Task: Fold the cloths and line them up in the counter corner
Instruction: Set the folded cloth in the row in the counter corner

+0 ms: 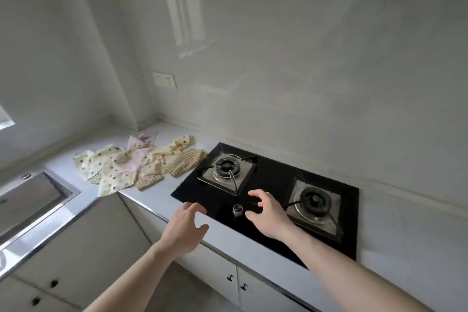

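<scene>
From the head view we see a white counter [162, 206] running along two walls and meeting in a far corner. The cloths [136, 163] lie in a loose, unfolded heap on that counter, near the corner but a little out from it, between the steel sink [33, 200] on the left and the black gas hob [276, 206] on the right. Most of them are cream with dark dots, one is pale pink, and some are tan check; the rightmost check piece lies just beside the hob's left edge.

Our left hand [183, 232] hovers over the near edge of the counter at the hob's near left corner, fingers spread and relaxed, holding nothing. Our right hand [268, 213] hovers above the hob between its two burners, fingers loosely curved and apart, thumb out, also holding nothing. A small knob [237, 210] stands on the hob between the two hands. Both hands are well apart from the cloths. White cabinet doors [215, 276] sit below the counter.
</scene>
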`<action>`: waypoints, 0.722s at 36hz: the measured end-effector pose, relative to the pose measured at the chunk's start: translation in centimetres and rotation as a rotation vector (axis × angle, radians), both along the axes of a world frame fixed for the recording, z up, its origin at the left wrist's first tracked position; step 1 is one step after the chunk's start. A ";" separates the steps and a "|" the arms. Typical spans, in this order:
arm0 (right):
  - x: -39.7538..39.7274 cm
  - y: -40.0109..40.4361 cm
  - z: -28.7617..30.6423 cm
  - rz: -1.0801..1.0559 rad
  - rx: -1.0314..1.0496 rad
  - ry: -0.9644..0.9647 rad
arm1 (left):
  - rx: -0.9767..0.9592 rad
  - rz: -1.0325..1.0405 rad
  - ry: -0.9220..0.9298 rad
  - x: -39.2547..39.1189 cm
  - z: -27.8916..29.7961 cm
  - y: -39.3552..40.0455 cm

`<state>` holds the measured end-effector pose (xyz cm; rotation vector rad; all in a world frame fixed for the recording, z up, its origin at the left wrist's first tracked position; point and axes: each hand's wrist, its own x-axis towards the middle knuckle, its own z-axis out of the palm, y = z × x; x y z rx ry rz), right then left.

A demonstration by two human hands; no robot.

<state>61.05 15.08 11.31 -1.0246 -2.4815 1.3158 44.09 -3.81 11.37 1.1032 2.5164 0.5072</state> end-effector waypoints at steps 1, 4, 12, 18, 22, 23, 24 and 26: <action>-1.4 -0.7 0.3 0.030 0.003 0.004 | 0.012 0.022 -0.005 -1.1 0.1 -0.9; -5.5 -2.2 1.0 0.106 0.010 -0.001 | 0.044 0.085 -0.027 -4.7 0.0 -3.0; -17.4 -4.0 0.1 0.210 -0.043 -0.006 | 0.050 0.225 0.001 -13.6 -0.2 -7.7; -26.4 -5.6 -1.3 0.318 -0.049 -0.024 | 0.022 0.312 0.067 -21.0 1.0 -11.1; -29.5 -7.1 -2.0 0.342 -0.077 -0.052 | -0.039 0.300 0.047 -24.5 0.4 -12.5; -30.2 -7.2 -2.2 0.344 -0.083 -0.051 | -0.047 0.287 0.042 -25.5 0.3 -12.4; -30.9 -7.3 -2.3 0.344 -0.084 -0.048 | -0.053 0.277 0.040 -26.6 0.2 -12.3; -32.3 -7.1 -2.6 0.326 -0.076 -0.044 | -0.066 0.255 0.031 -28.9 -0.1 -11.7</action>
